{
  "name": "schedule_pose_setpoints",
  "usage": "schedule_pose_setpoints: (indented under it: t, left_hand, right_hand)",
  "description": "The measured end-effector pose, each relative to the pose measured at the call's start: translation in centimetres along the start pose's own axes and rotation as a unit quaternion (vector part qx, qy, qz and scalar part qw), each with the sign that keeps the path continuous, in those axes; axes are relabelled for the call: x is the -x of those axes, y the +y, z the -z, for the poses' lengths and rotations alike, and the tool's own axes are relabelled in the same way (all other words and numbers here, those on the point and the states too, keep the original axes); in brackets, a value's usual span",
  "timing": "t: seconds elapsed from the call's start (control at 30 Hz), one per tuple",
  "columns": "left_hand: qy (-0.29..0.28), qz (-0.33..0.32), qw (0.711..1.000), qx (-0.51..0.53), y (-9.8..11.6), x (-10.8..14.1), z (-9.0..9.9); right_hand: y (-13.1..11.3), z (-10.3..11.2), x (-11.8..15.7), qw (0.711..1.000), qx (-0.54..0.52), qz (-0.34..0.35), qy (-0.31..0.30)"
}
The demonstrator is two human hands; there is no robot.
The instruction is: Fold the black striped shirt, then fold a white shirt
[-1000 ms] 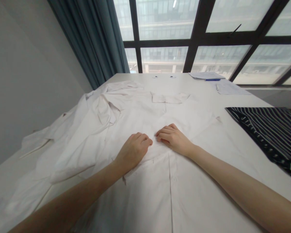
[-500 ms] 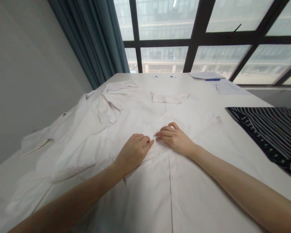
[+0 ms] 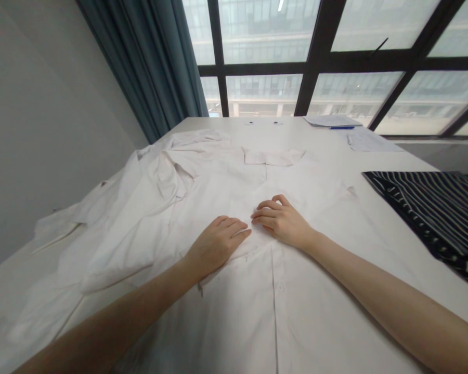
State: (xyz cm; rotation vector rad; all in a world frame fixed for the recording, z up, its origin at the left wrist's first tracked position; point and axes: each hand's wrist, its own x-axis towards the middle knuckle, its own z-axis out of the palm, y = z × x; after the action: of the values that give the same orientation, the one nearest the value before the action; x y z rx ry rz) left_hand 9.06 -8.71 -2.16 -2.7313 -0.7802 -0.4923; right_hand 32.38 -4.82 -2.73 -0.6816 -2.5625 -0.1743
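Observation:
A white button-up shirt [image 3: 234, 182] lies spread on the white table, its collar [image 3: 275, 157] toward the far end. Its front edge with a button [image 3: 280, 286] runs down toward me. My left hand [image 3: 218, 241] rests on the shirt's middle, fingers stretched out and thumb apart from them. Close to its fingertips, my right hand [image 3: 278, 221] has its fingers bent, with thumb and forefinger together at the shirt front. A bit of white cloth seems to be between them; the exact spot is partly hidden by the fingers.
More rumpled white garments [image 3: 117, 234] lie to the left. On the right is a black striped cloth [image 3: 440, 213]. Papers [image 3: 331, 120] and a blue pen [image 3: 342, 128] lie at the far right of the table [image 3: 222, 123]. A blue curtain [image 3: 152, 62] hangs behind, beside windows.
The fingers of my left hand have straightened from a bent pinch at the shirt front. My right hand has shifted very slightly to the right. The shirt lies much as before.

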Motion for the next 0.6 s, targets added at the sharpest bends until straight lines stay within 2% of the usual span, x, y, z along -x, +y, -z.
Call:
schedule_pose_setpoints:
  t: [0.17,0.33,0.5,0.6]
  left_hand:
    - [0.018,-0.013,0.999,0.034,-0.2,0.1,-0.3]
    - [0.027,0.037,0.992,0.118,-0.5,0.3,-0.9]
    - [0.002,0.06,0.983,0.173,-0.8,0.4,-1.3]
    - [-0.018,0.064,0.979,0.192,-1.0,0.4,-1.5]
  right_hand:
    - [0.0,0.0,0.1,0.998,0.044,-0.047,0.003]
    - [0.1,0.1,0.2,0.99,0.073,-0.123,0.012]
    - [0.2,0.1,0.3,0.982,0.059,-0.177,0.03]
    - [0.3,0.1,0.3,0.986,0.015,-0.163,0.034]
